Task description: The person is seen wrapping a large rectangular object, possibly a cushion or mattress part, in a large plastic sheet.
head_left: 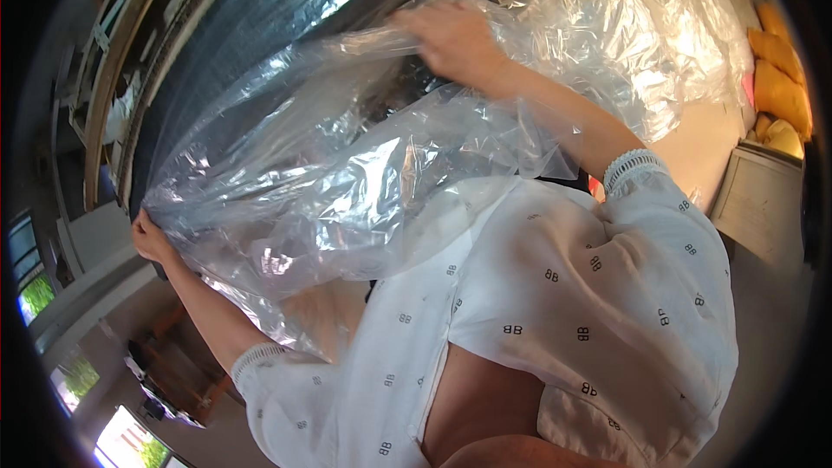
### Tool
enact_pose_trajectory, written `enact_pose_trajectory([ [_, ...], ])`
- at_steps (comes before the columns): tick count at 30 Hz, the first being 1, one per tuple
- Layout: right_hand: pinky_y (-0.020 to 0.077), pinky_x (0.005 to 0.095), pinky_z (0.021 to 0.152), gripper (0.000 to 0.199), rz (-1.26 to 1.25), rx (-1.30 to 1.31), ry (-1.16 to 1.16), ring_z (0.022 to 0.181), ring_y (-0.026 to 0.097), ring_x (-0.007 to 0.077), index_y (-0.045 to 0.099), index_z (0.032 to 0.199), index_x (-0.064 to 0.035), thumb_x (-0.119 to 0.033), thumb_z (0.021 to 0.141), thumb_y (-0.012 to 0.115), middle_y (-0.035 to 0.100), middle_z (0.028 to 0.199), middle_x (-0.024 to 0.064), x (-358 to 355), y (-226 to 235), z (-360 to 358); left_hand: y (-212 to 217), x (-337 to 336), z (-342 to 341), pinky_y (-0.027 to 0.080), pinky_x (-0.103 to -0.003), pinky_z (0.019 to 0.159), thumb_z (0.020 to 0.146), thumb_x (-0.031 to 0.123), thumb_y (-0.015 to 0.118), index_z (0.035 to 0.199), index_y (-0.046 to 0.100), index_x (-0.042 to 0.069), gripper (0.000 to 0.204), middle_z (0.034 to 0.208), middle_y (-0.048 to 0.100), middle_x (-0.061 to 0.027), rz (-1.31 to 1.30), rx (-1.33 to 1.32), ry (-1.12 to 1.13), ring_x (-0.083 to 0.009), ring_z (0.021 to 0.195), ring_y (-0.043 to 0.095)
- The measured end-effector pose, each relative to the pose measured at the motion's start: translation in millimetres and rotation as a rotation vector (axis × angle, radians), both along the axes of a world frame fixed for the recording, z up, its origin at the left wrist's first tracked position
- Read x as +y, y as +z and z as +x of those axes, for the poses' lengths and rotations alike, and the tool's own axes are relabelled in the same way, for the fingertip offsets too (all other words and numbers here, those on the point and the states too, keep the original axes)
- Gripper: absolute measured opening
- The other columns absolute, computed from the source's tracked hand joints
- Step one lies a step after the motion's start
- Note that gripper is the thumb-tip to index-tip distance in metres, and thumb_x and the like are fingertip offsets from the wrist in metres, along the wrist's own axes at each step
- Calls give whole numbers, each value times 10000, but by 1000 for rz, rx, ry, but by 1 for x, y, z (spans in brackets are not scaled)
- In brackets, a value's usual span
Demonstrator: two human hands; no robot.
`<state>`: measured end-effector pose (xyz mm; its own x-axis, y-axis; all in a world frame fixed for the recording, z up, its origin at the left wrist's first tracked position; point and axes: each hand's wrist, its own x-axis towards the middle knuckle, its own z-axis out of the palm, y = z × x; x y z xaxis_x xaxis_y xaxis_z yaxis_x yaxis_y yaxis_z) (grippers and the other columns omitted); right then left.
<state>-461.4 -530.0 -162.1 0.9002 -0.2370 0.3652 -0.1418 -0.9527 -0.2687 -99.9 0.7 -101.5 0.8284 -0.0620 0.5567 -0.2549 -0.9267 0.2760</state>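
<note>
Plastic sheeting [329, 165], clear and crinkled, is stretched over a big dark rounded object [260, 26] in the head view. At the sheet's lower left corner the left hand [149, 238] pinches its edge; at its top the right hand [455, 39] is closed on a gathered fold. It looks light, limp and slippery, likely to tear, so bunched edges give the surest hold. More clear plastic [633, 26] is heaped right of the sheet.
</note>
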Motion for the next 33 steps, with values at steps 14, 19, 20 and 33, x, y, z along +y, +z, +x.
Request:
enact_pose_trajectory([
  [14, 503, 320, 740, 200, 1332, -721, 818, 687, 588, 176, 591, 762, -48, -239, 820, 582, 631, 812, 70, -272, 187, -104, -1, 5, -1, 455, -335, 720, 875, 334, 570, 930, 651, 9, 340, 868, 655, -138, -36, 42, -36, -255, 771, 603],
  [19, 461, 271, 708, 207, 191, -268, -461, 716, 597, 160, 623, 921, -54, -212, 786, 609, 648, 797, 82, -285, 78, -17, -9, 37, -3, 447, -331, 755, 887, 319, 559, 946, 651, 19, 320, 917, 644, -125, -13, -11, -14, -253, 828, 588],
  [20, 479, 326, 731, 216, 273, -223, -490, 802, 635, 227, 633, 925, -96, -246, 772, 603, 657, 816, 97, -279, 70, -26, -8, 36, -6, 441, -329, 767, 893, 323, 551, 961, 651, 26, 321, 908, 644, -112, -29, 4, -9, -245, 826, 584],
  [33, 457, 373, 726, 200, -73, -151, -268, 875, 568, 260, 605, 906, -137, -310, 812, 568, 569, 883, 67, -246, 109, 41, 1, 41, -16, 435, -324, 784, 905, 315, 538, 995, 646, 28, 319, 960, 639, -101, -29, -2, 108, -231, 874, 589],
])
